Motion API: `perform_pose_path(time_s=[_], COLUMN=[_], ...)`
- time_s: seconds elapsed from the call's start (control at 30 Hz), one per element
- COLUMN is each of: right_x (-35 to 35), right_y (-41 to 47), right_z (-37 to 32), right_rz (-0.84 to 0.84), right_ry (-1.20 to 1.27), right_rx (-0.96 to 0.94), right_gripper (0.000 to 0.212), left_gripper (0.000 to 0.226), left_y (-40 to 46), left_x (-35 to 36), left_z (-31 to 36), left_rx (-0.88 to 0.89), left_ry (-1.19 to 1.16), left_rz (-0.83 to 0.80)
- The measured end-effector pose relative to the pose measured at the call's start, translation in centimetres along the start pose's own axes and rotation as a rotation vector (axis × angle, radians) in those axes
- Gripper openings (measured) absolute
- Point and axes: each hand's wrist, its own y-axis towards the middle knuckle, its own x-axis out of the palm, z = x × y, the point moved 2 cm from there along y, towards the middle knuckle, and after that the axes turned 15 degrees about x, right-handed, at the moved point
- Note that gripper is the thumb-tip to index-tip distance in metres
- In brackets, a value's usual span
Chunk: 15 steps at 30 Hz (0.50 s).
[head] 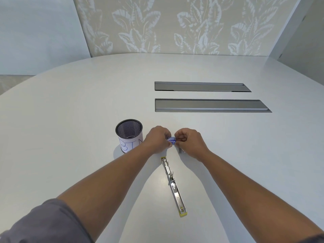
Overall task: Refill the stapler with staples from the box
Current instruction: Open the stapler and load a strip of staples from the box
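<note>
Stapler (pixel 173 185): I see it lying opened flat on the table (pixel 70 111), long axis running from near me away toward the hands.
Staple box (pixel 171 140): pinched between my left hand (pixel 157 139) and right hand (pixel 190 142), just beyond the stapler.
Mesh cup (pixel 129 135): upright, left of the hands; contents not discernible.

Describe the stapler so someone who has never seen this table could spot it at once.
On the pale table, look nearer than the two grey slots, just in front of the two hands. The stapler lies flat there, opened out into one long strip. Unlike the round mesh cup to its left, it is shiny metal with yellow ends.
</note>
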Motion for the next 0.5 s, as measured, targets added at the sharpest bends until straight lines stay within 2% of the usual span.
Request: perform_pose_path(time_s=[0.1,0.5], right_x=[-0.03,-0.2], right_y=[-0.06,-0.28], right_z=[0.3,0.54], right_rz=[-0.002,-0.012], right_ry=[0.08,0.123], right_rx=[0.033,0.043], right_gripper=[0.026,0.021], left_gripper=[0.031,0.032], left_y=[0.11,0.29], left_x=[0.01,0.33], left_z=[0.07,0.3], left_rx=[0.0,-0.02], left_ry=[0.025,0.042], left_rz=[-0.009,0.008])
